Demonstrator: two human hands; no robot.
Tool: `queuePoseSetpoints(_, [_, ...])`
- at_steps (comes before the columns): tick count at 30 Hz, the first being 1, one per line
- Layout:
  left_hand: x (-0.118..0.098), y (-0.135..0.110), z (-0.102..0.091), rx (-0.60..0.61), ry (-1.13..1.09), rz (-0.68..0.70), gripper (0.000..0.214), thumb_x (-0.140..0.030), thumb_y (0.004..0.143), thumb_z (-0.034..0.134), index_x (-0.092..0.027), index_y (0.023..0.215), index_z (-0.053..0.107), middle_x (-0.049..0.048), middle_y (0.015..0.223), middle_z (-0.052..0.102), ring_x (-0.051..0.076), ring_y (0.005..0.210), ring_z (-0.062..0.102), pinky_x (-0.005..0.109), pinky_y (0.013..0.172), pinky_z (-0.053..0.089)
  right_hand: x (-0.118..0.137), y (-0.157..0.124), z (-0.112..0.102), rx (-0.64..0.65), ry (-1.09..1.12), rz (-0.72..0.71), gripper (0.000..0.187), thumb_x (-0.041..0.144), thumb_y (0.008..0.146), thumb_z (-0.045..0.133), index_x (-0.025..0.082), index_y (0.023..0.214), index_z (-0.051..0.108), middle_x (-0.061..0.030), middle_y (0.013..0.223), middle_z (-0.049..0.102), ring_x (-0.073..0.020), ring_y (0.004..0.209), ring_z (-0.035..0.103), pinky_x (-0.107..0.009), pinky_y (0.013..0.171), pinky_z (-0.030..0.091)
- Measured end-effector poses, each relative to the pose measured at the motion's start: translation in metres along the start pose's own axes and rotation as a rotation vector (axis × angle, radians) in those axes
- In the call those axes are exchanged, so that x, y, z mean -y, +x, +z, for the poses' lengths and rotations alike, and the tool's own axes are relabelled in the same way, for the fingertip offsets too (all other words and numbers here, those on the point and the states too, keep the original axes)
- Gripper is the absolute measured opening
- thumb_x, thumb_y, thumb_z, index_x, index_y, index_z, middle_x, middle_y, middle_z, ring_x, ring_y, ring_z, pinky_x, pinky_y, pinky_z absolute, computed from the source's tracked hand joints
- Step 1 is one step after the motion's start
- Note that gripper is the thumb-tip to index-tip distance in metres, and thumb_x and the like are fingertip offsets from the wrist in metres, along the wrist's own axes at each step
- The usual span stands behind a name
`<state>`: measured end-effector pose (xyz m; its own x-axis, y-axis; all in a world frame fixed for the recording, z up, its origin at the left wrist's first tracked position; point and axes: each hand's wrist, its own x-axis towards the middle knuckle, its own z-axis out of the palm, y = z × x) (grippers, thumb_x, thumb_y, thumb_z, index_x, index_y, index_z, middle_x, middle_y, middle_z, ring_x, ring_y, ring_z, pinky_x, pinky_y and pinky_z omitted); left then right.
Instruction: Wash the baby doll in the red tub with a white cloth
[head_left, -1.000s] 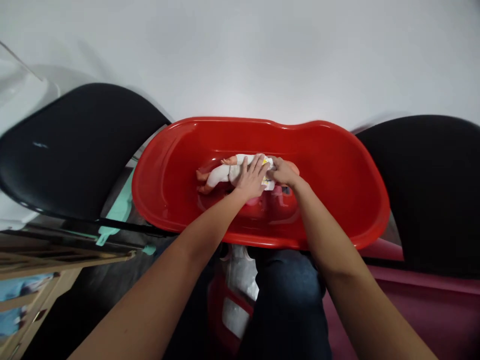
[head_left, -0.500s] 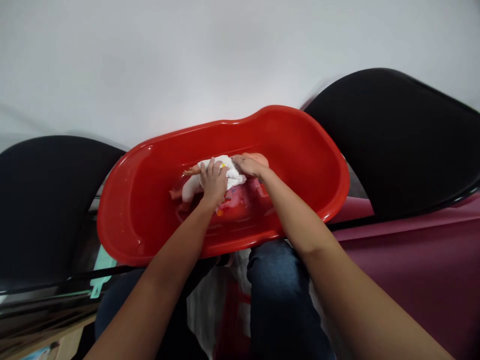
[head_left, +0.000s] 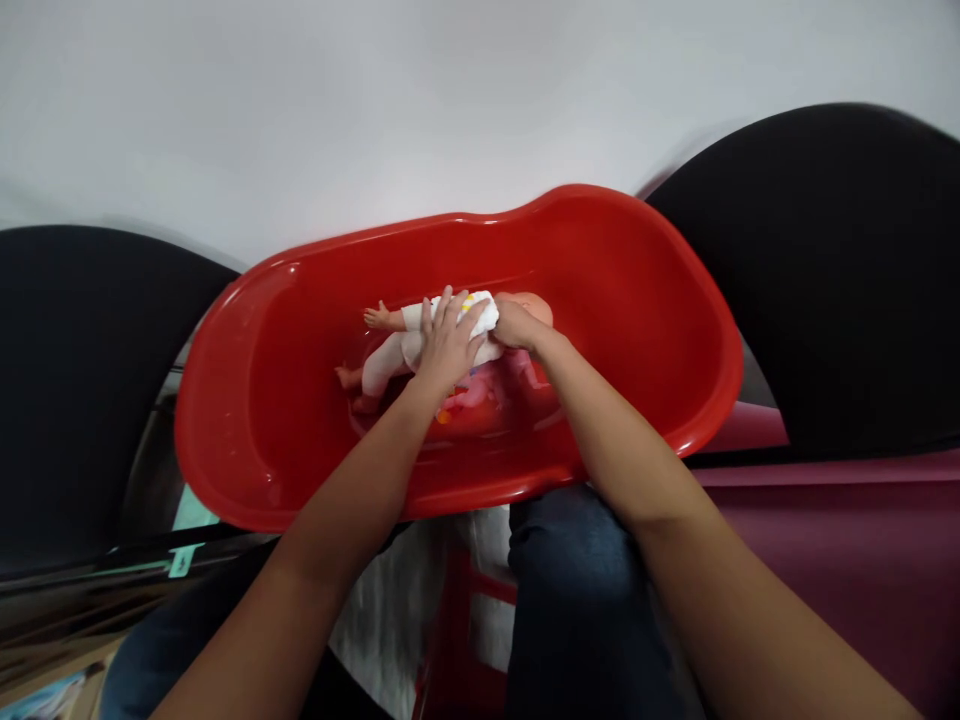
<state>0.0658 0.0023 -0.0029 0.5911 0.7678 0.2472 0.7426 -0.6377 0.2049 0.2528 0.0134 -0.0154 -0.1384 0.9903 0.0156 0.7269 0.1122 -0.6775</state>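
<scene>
A red plastic tub [head_left: 645, 290] rests across my lap. Inside it lies a small doll [head_left: 390, 355] in white clothes, legs pointing left and head to the right. My left hand [head_left: 444, 345] lies flat on the doll's body with the fingers stretched out over the white cloth [head_left: 484, 312]. My right hand [head_left: 517, 326] is closed at the doll's shoulder and head, gripping there. The doll's head is mostly hidden behind this hand.
Black chair backs stand on both sides, one at the left [head_left: 75, 380] and one at the right [head_left: 825, 270]. A dark pink surface [head_left: 825, 560] lies at the lower right. A white wall fills the background. My knees in blue jeans [head_left: 577, 600] are under the tub.
The view has swung, so the tub sits more centred and tilted. My left hand has spread flatter over the doll. My right hand stays at the doll's head.
</scene>
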Motion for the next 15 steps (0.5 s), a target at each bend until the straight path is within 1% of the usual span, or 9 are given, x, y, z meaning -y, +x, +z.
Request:
queuePoseSetpoints(2, [-0.001, 0.0, -0.001, 0.029, 0.01, 0.001, 0.061, -0.033, 0.107, 0.057, -0.028, 0.166, 0.044, 0.0079, 0.175, 0.04, 0.033, 0.168, 0.019, 0.063, 0.136, 0.003, 0.0, -0.001, -0.001, 0.004, -0.01, 0.006, 0.026, 0.02, 0.087, 0.061, 0.017, 0.106, 0.078, -0.0089, 0.1, 0.081, -0.0247, 0.094, 0.07, -0.031, 0.09, 0.054])
queuePoseSetpoints(6, [0.002, 0.001, -0.004, 0.025, -0.004, -0.082, 0.065, -0.021, 0.103, 0.054, -0.036, 0.165, 0.045, 0.0054, 0.175, 0.04, 0.034, 0.167, 0.021, 0.068, 0.134, 0.0, 0.004, -0.004, -0.004, -0.011, -0.015, 0.029, 0.033, 0.017, 0.089, 0.058, 0.017, 0.116, 0.076, -0.0096, 0.108, 0.08, -0.0257, 0.099, 0.07, -0.034, 0.096, 0.052])
queuePoseSetpoints(10, [0.007, 0.004, -0.009, 0.025, -0.038, -0.133, 0.07, -0.016, 0.098, 0.053, -0.036, 0.165, 0.046, 0.0061, 0.174, 0.041, 0.037, 0.167, 0.021, 0.073, 0.132, -0.001, 0.006, -0.005, -0.005, -0.011, -0.053, 0.046, 0.039, 0.015, 0.094, 0.051, 0.018, 0.125, 0.074, -0.0095, 0.118, 0.079, -0.025, 0.101, 0.071, -0.035, 0.097, 0.052])
queuePoseSetpoints(13, [0.018, 0.007, -0.009, -0.001, -0.031, -0.19, 0.074, -0.016, 0.093, 0.057, -0.036, 0.164, 0.048, 0.0074, 0.172, 0.045, 0.04, 0.166, 0.022, 0.076, 0.131, 0.002, 0.004, -0.005, -0.004, -0.019, -0.051, 0.04, 0.045, 0.013, 0.094, 0.05, 0.021, 0.131, 0.074, -0.0065, 0.122, 0.079, -0.0258, 0.105, 0.071, -0.038, 0.102, 0.053])
queuePoseSetpoints(15, [0.028, 0.009, -0.009, -0.046, -0.007, -0.248, 0.072, -0.017, 0.092, 0.059, -0.032, 0.162, 0.051, 0.0106, 0.167, 0.05, 0.043, 0.163, 0.025, 0.077, 0.13, 0.008, 0.001, -0.004, -0.003, -0.042, -0.022, 0.023, 0.049, 0.014, 0.093, 0.052, 0.025, 0.137, 0.072, -0.0033, 0.129, 0.078, -0.0263, 0.114, 0.071, -0.039, 0.108, 0.051])
